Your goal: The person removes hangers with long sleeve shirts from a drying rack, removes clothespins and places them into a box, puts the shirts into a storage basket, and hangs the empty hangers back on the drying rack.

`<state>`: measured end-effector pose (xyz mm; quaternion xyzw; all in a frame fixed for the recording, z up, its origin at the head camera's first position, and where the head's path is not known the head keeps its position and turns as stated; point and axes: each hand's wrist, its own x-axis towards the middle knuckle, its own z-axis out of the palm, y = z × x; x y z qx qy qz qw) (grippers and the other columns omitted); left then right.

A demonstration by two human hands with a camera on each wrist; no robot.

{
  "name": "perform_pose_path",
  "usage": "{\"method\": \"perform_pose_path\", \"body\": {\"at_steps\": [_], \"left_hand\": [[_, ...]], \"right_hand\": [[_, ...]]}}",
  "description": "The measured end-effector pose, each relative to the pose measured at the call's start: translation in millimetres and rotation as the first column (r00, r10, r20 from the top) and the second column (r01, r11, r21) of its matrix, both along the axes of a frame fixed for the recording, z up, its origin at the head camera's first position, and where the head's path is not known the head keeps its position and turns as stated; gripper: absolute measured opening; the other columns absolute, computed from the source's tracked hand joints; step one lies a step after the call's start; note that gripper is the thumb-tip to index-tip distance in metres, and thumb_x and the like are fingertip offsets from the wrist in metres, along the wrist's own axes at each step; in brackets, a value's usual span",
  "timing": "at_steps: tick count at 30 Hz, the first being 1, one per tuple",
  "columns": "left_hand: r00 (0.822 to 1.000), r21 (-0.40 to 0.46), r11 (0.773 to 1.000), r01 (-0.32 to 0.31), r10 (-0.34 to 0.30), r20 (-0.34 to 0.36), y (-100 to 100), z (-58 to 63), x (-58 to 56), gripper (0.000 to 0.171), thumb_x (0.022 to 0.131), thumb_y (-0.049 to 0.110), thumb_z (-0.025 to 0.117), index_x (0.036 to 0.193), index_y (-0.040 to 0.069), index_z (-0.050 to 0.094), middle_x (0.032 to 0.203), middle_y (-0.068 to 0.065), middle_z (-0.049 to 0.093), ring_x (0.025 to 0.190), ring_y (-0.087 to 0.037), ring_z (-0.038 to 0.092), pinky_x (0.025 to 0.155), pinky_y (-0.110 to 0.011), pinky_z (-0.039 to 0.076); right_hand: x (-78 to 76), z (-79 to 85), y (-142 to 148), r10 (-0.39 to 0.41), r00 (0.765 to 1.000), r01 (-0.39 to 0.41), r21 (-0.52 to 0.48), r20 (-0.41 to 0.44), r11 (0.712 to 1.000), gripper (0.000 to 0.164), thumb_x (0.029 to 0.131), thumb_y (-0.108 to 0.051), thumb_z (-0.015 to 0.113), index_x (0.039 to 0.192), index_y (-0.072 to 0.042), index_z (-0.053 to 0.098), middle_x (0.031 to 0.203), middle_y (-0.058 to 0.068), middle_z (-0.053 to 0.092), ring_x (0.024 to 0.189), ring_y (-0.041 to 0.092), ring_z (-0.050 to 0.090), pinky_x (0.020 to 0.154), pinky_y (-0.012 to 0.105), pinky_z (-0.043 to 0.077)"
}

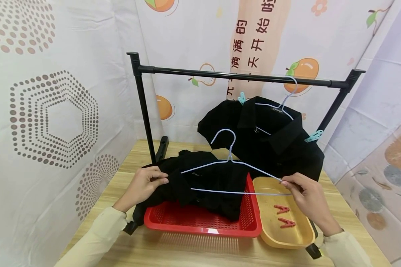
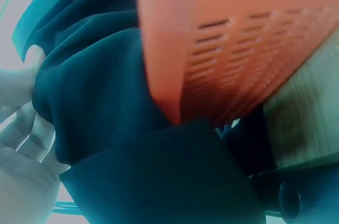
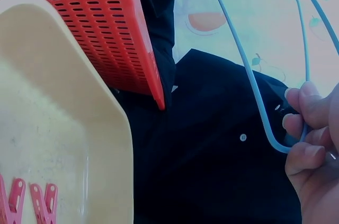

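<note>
In the head view a black shirt (image 1: 217, 181) lies over the red basket (image 1: 200, 230). My left hand (image 1: 149, 181) pinches this shirt near its collar; the left wrist view shows the thumb and fingers on the black cloth (image 2: 100, 91). A light blue wire hanger (image 1: 250, 166) stands hook up, its left end tucked inside the shirt at the collar. With thumb and fingers my right hand (image 1: 304, 191) grips the hanger's right end, outside the shirt. The right wrist view shows the fingertips (image 3: 310, 97) around the bent corner of the wire.
Behind, a second black shirt (image 1: 280, 144) hangs from the black rack bar (image 1: 214, 74) on another hanger, with teal clips (image 1: 314, 136) at its shoulders. A yellow tray (image 1: 287, 243) holding two red clothespins (image 1: 286, 223) sits right of the basket.
</note>
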<state>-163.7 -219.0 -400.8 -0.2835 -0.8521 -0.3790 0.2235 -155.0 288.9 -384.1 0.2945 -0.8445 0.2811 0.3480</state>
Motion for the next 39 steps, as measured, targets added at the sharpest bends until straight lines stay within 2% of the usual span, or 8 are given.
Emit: {"method": "perform_pose_path", "body": {"at_steps": [6,10,15,21,29,32,35,39], "left_hand": [[0.999,-0.022,0.999,-0.026,0.025,-0.024,-3.4,-6.2,-1.5,0.014,0.08,-0.003,0.085,0.089,0.007,0.083,0.078,0.011,0.066,0.065,-0.003,0.055,0.056,-0.023,0.046],[0.999,-0.057,0.997,-0.052,0.053,0.012,-8.7,-9.7,-1.1,0.011,0.081,0.0,0.086,0.088,0.008,0.083,0.077,0.012,0.066,0.065,-0.003,0.052,0.056,-0.024,0.044],[0.995,-0.122,0.991,-0.048,0.058,0.08,-13.6,-13.4,1.4,0.009,0.082,0.006,0.086,0.09,0.011,0.084,0.077,0.015,0.066,0.068,-0.004,0.047,0.058,-0.025,0.042],[0.988,-0.183,0.983,-0.008,0.036,0.147,-16.3,-20.1,3.9,0.011,0.082,0.006,0.085,0.091,0.013,0.084,0.077,0.017,0.064,0.07,-0.005,0.044,0.06,-0.025,0.039],[0.979,-0.252,0.967,0.047,0.006,0.205,-15.4,-32.4,5.9,0.014,0.081,0.003,0.086,0.09,0.013,0.084,0.085,0.012,0.071,0.075,-0.006,0.05,0.062,-0.024,0.043],[0.976,-0.299,0.952,0.066,0.002,0.22,-14.2,-32.0,6.4,0.013,0.082,0.007,0.086,0.091,0.015,0.084,0.087,0.013,0.072,0.075,-0.005,0.048,0.062,-0.024,0.041],[0.971,-0.327,0.938,0.11,-0.031,0.237,-15.1,-29.7,6.2,0.01,0.085,0.013,0.085,0.094,0.017,0.084,0.088,0.015,0.071,0.075,-0.006,0.045,0.063,-0.025,0.038],[0.959,-0.277,0.948,0.159,-0.081,0.273,-20.9,-26.1,5.7,0.009,0.091,0.019,0.08,0.099,0.017,0.083,0.089,0.017,0.068,0.079,-0.006,0.049,0.068,-0.026,0.042]], "right_hand": [[-0.3,-1.3,11.3,-0.032,0.999,0.032,0.009,0.008,0.999,0.034,0.073,0.02,0.081,0.088,-0.01,0.075,0.078,-0.007,0.065,0.064,-0.003,0.042,0.059,0.014,0.036],[0.5,-1.4,19.8,-0.045,0.999,0.045,0.005,0.008,0.999,0.034,0.073,0.02,0.08,0.089,-0.009,0.076,0.078,-0.006,0.065,0.062,-0.004,0.04,0.058,0.014,0.034],[0.4,1.3,24.2,-0.051,0.999,0.051,-0.004,0.003,0.999,0.033,0.074,0.021,0.079,0.089,-0.008,0.076,0.078,-0.006,0.065,0.062,-0.004,0.041,0.056,0.014,0.034],[1.1,4.3,22.5,-0.088,0.996,0.088,0.001,0.003,0.996,0.031,0.075,0.019,0.08,0.088,-0.009,0.076,0.078,-0.009,0.064,0.061,-0.005,0.041,0.055,0.014,0.033],[1.6,1.5,20.2,-0.091,0.996,0.091,-0.007,0.013,0.996,0.031,0.076,0.018,0.08,0.088,-0.011,0.077,0.078,-0.007,0.066,0.061,-0.004,0.042,0.055,0.015,0.034],[1.8,1.3,19.7,-0.093,0.996,0.093,-0.014,0.017,0.996,0.031,0.077,0.017,0.08,0.088,-0.012,0.077,0.077,-0.006,0.065,0.061,-0.004,0.042,0.056,0.014,0.034],[2.3,0.7,19.2,-0.091,0.996,0.091,-0.018,0.021,0.996,0.03,0.077,0.017,0.08,0.088,-0.011,0.077,0.076,-0.005,0.066,0.061,-0.004,0.042,0.056,0.014,0.034],[2.4,-0.9,19.6,-0.092,0.996,0.092,-0.018,0.02,0.996,0.029,0.076,0.017,0.081,0.087,-0.01,0.077,0.076,-0.005,0.066,0.061,-0.004,0.041,0.057,0.014,0.034]]}}
